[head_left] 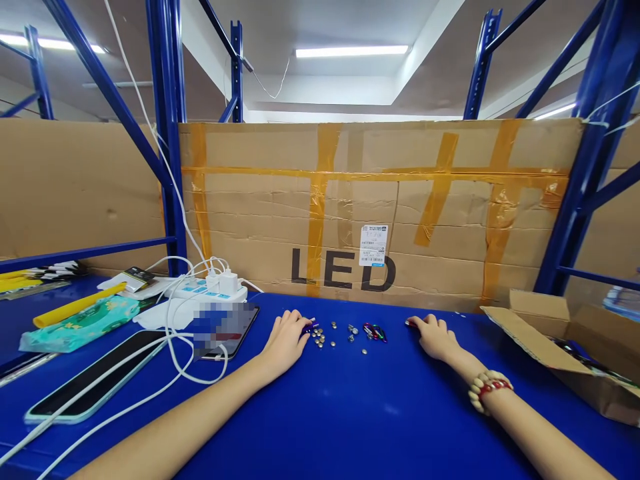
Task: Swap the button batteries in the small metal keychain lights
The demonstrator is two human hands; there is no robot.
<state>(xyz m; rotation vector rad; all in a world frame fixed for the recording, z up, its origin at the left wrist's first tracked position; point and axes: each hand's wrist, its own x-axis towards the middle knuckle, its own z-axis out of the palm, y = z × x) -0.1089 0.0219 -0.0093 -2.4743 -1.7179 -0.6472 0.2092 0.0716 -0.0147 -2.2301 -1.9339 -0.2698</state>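
– Purple piece [312, 327], partly covered?
– Yes, at the left fingers [295, 323], beside loose, round silver bits [321, 339]!
– And the dark red piece [409, 323]?
– Mostly hidden by the right fingers [418, 323]; shiny multicoloured clips [370, 330] lie between!

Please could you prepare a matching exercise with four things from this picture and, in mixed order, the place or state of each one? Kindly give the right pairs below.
Things
1. left hand
2. right hand
3. coloured clips
4. cardboard box

Places and states
A. lying between the two hands
B. open, at the far right
C. at a small purple thing
D. at a small red thing

Right pairs: 1-C, 2-D, 3-A, 4-B
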